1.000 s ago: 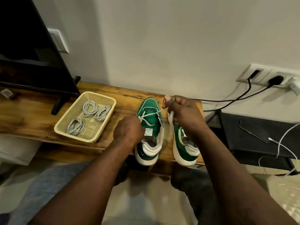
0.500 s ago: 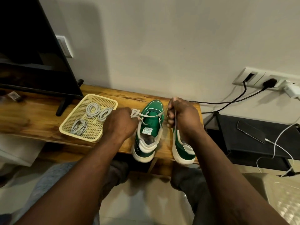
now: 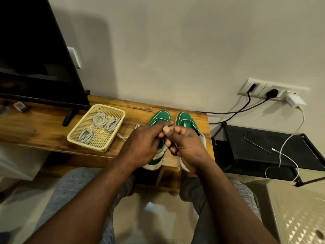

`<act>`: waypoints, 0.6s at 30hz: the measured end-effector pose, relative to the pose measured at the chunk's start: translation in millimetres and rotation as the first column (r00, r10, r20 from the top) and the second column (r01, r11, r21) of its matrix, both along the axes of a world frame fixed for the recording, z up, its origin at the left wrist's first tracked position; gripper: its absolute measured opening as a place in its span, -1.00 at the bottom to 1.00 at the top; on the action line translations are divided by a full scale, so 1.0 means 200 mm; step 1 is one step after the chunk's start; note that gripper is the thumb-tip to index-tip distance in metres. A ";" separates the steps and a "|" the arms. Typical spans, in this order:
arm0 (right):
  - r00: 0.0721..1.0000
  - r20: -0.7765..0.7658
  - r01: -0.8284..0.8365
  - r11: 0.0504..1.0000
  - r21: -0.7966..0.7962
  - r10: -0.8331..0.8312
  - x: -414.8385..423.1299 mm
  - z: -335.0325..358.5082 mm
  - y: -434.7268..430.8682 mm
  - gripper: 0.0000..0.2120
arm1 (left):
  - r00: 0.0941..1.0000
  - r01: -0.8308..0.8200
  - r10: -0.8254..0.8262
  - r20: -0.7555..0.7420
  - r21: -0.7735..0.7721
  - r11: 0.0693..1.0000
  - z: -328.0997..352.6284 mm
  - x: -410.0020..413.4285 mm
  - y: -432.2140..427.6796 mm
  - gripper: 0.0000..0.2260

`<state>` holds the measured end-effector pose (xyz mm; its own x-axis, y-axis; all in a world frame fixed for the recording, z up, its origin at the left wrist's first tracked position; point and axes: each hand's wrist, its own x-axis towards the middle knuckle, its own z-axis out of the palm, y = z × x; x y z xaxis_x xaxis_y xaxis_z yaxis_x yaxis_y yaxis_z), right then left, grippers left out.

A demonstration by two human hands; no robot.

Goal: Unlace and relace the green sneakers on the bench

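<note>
Both hands, left (image 3: pixel 143 147) and right (image 3: pixel 187 147), curl together over the sneakers (image 3: pixel 159 117), I can't tell on what; lace (image 3: pixel 122 137) looks limp and light, so pinch near its tip.

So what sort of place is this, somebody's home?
Probably a room in a home: a TV stands on a wooden bench, a charger is plugged into a wall socket, and sneakers sit near a basket of laces.
</note>
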<state>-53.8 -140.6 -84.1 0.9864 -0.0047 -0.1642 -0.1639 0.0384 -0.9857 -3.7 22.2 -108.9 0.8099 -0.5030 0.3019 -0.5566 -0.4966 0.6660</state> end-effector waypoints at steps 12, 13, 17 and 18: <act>0.971 -0.020 -0.216 0.908 0.360 0.239 0.03 -0.01 -0.08 -0.77 | 0.958 -0.254 0.207 -0.200 -0.244 0.936 -0.02 0.10 -0.03 -0.89; 0.970 -0.005 -0.221 0.895 0.388 0.242 0.03 -0.01 -0.07 -0.78 | 0.956 -0.225 0.165 -0.242 -0.247 0.942 -0.03 0.10 -0.05 -0.87; 0.984 0.047 -0.170 0.825 0.538 0.172 0.06 0.00 -0.08 -0.75 | 0.892 -0.157 0.013 -0.451 -0.284 0.946 -0.03 0.06 -0.12 -0.81; 0.990 0.052 -0.136 0.809 0.571 0.130 0.08 0.00 -0.08 -0.75 | 0.866 -0.163 -0.012 -0.500 -0.305 0.938 -0.03 0.06 -0.14 -0.79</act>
